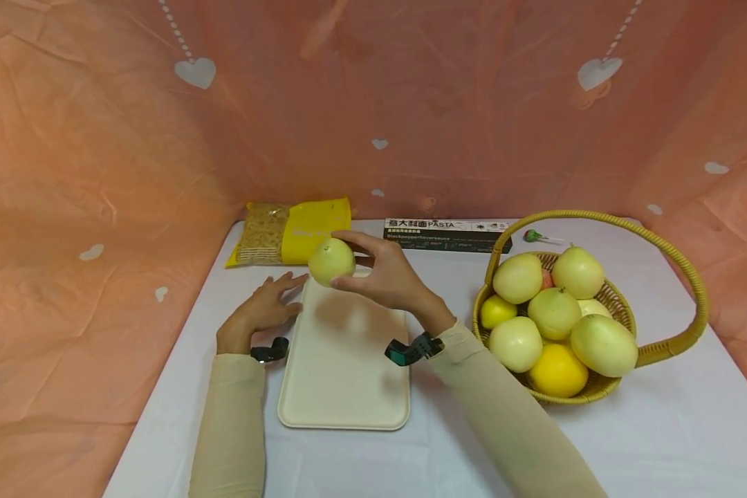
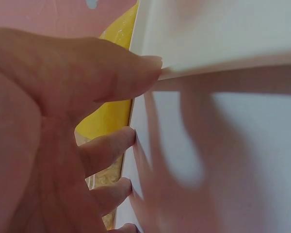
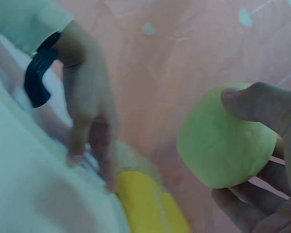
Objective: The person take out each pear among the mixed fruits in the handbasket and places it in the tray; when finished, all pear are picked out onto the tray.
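Note:
My right hand (image 1: 382, 273) grips a pale green, round fruit (image 1: 332, 263) between thumb and fingers, held above the far end of a cream rectangular tray (image 1: 345, 387). The right wrist view shows the thumb on one side of the fruit (image 3: 223, 141) and the fingers curled round the other. At the tray's left edge, my left hand (image 1: 264, 308) rests with its fingers spread and relaxed. In the left wrist view its thumb tip (image 2: 148, 70) is right at the tray's rim, while the other fingertips meet the white tablecloth.
A wicker basket (image 1: 619, 387) with a tall handle stands at right, full of pale green and yellow fruits. Behind the tray lie a yellow pasta bag (image 1: 317, 216) and a dark pasta box (image 1: 448, 238). A small lollipop (image 1: 533, 236) lies behind the basket.

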`<act>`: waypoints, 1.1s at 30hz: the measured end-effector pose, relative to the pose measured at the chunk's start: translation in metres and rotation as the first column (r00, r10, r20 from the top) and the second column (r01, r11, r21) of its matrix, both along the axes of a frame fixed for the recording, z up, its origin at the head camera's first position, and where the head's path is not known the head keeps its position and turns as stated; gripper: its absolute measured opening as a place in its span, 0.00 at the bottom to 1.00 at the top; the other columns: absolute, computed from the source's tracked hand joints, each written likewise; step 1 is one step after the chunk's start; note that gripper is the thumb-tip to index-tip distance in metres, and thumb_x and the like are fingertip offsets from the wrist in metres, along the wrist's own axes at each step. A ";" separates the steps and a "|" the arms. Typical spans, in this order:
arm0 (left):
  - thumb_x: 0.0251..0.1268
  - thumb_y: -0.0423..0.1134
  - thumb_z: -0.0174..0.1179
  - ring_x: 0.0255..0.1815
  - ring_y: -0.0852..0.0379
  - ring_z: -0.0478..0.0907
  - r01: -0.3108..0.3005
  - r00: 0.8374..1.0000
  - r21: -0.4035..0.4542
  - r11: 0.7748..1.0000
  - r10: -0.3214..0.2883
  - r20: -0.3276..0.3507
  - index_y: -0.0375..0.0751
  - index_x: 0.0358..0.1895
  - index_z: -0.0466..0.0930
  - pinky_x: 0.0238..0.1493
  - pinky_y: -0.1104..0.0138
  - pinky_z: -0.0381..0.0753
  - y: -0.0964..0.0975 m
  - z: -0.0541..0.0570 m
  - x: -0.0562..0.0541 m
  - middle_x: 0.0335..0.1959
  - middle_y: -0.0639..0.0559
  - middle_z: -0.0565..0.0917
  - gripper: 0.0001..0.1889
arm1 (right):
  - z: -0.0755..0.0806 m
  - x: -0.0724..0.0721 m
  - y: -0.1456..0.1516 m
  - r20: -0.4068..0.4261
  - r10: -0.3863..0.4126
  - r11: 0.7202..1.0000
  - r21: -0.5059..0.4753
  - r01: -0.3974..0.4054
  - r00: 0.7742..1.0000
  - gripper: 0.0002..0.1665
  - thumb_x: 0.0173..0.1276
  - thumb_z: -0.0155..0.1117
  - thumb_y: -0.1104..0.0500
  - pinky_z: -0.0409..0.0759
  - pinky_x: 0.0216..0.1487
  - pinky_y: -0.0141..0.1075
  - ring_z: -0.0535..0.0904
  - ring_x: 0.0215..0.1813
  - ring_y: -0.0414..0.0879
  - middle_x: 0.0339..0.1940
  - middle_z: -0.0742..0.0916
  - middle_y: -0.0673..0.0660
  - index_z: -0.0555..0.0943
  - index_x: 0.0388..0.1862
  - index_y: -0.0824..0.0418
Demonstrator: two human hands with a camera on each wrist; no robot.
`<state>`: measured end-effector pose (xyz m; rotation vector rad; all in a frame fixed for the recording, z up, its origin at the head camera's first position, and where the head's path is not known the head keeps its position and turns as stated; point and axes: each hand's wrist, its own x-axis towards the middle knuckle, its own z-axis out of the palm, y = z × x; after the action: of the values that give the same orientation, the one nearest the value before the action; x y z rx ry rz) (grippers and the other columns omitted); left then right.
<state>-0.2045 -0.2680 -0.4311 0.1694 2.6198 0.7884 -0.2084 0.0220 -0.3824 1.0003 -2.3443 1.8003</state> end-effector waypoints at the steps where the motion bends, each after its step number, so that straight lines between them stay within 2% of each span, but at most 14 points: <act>1: 0.81 0.44 0.60 0.90 0.21 0.33 0.006 1.000 0.004 1.000 -0.005 -0.008 0.54 0.89 0.60 0.81 0.20 0.38 0.000 0.000 0.000 0.92 0.35 0.49 0.37 | -0.003 -0.002 -0.003 0.005 0.001 1.000 0.003 -0.001 1.000 0.45 0.65 0.85 0.60 0.87 0.69 0.42 0.86 0.70 0.55 0.76 0.83 0.60 0.78 0.79 0.61; 9: 0.79 0.41 0.60 0.90 0.20 0.34 0.027 0.998 0.030 0.999 -0.025 -0.055 0.48 0.88 0.63 0.83 0.22 0.39 0.000 -0.002 0.000 0.91 0.33 0.52 0.37 | -0.030 -0.014 -0.020 0.085 -0.012 1.000 0.015 0.011 0.996 0.44 0.65 0.83 0.63 0.86 0.70 0.43 0.85 0.71 0.58 0.76 0.83 0.62 0.77 0.79 0.64; 17: 0.78 0.41 0.60 0.89 0.17 0.37 0.049 0.997 -0.006 0.999 -0.049 -0.063 0.46 0.87 0.63 0.82 0.21 0.41 0.001 0.000 -0.001 0.90 0.30 0.53 0.37 | -0.056 -0.023 -0.030 0.212 -0.025 0.999 0.048 0.015 0.977 0.44 0.64 0.83 0.64 0.87 0.69 0.45 0.86 0.71 0.61 0.75 0.83 0.63 0.78 0.78 0.63; 25: 0.78 0.41 0.61 0.89 0.17 0.37 0.050 0.997 0.003 0.999 -0.050 -0.057 0.47 0.88 0.62 0.81 0.20 0.42 0.000 0.001 -0.001 0.90 0.30 0.52 0.38 | -0.079 -0.028 -0.039 0.164 -0.019 0.994 0.111 0.000 0.986 0.41 0.65 0.83 0.65 0.86 0.71 0.43 0.86 0.69 0.59 0.72 0.85 0.64 0.78 0.76 0.65; 29: 0.78 0.42 0.61 0.89 0.17 0.37 0.051 0.997 -0.001 0.999 -0.051 -0.065 0.47 0.88 0.62 0.80 0.19 0.42 -0.001 0.000 0.000 0.90 0.30 0.52 0.38 | -0.086 -0.027 -0.043 0.133 -0.028 0.990 0.144 0.008 0.991 0.41 0.66 0.83 0.63 0.84 0.73 0.43 0.84 0.70 0.57 0.71 0.86 0.63 0.78 0.76 0.63; 33: 0.78 0.41 0.61 0.89 0.17 0.37 0.047 0.997 0.002 0.999 -0.047 -0.069 0.47 0.88 0.62 0.80 0.19 0.43 -0.002 -0.001 0.000 0.90 0.30 0.53 0.38 | -0.091 -0.027 -0.045 0.140 -0.030 0.988 0.155 0.008 0.990 0.43 0.68 0.83 0.61 0.84 0.72 0.42 0.86 0.69 0.56 0.72 0.85 0.63 0.75 0.80 0.62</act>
<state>-0.2041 -0.2700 -0.4322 0.2627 2.6683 0.7839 -0.2353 -0.0227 -0.4731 0.8881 -2.6027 1.7626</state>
